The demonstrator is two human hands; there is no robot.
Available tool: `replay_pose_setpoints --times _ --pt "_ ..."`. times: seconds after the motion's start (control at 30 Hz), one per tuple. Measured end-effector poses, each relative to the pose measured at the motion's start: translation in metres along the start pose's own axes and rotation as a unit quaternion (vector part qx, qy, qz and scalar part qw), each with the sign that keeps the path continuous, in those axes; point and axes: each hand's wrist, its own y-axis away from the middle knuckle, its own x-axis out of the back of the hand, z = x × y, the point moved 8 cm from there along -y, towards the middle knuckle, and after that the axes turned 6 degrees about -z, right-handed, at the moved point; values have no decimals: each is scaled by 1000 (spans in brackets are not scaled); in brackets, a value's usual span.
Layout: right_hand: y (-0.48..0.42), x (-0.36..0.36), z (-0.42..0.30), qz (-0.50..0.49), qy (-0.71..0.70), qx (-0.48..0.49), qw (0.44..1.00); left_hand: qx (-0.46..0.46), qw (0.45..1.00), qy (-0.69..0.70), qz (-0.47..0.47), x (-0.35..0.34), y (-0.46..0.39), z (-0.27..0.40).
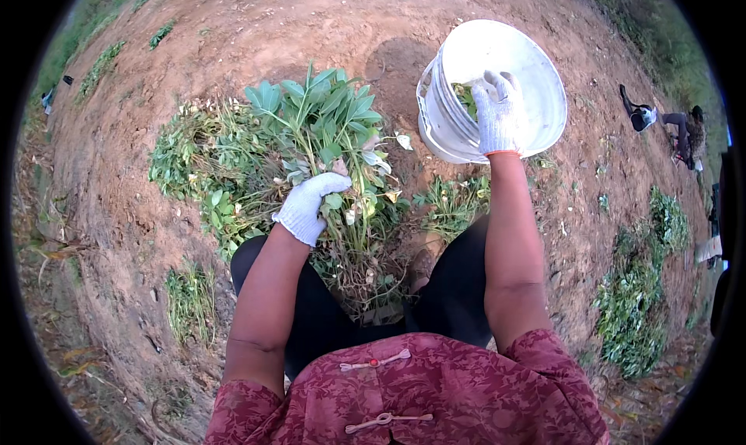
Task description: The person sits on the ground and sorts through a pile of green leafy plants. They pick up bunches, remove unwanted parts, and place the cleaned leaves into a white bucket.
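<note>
My left hand (313, 203), in a white knitted glove, is closed around the stems of a bunch of leafy plants (332, 107) that look like peanut plants. Its leaves point away from me, and the tangled root ends (373, 276) hang between my knees. My right hand (500, 116), gloved the same way with an orange cuff edge, is over the mouth of a white plastic bucket (542, 107). Its fingers are apart and I see nothing in them; the palm side is hidden. The bucket leans towards me, with some green leaves (464, 100) at its left side.
A heap of pulled plants (204, 148) lies left of the bunch, and a smaller pile (451, 206) below the bucket. More plants lie at left (190, 305) and far right (632, 305) on bare reddish soil (326, 31). Another person (688, 133) is at the right edge.
</note>
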Motion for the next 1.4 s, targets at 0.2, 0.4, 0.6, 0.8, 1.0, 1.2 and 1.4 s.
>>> replay_pose_setpoints --times 0.2,0.4,0.6,0.8,1.0,1.2,1.4 --pt "47 -82 -37 -386 -321 -33 864 55 995 77 14 4 -13 -11" --pt "72 -104 -62 -411 -67 229 880 51 990 132 -8 3 -21 -16" --pt "64 -98 -67 -326 110 220 913 57 994 98 -1 -4 -15 -13" --pt "39 -86 -32 -316 -244 -14 917 15 992 122 -8 -14 0 11" --pt "101 -100 -91 -488 -362 -112 786 11 993 97 71 1 5 11" --pt "129 -89 -124 -429 -127 145 883 -4 996 22 84 4 21 13" --pt "158 -71 -103 -310 -181 84 930 46 998 -15 38 0 58 -9"
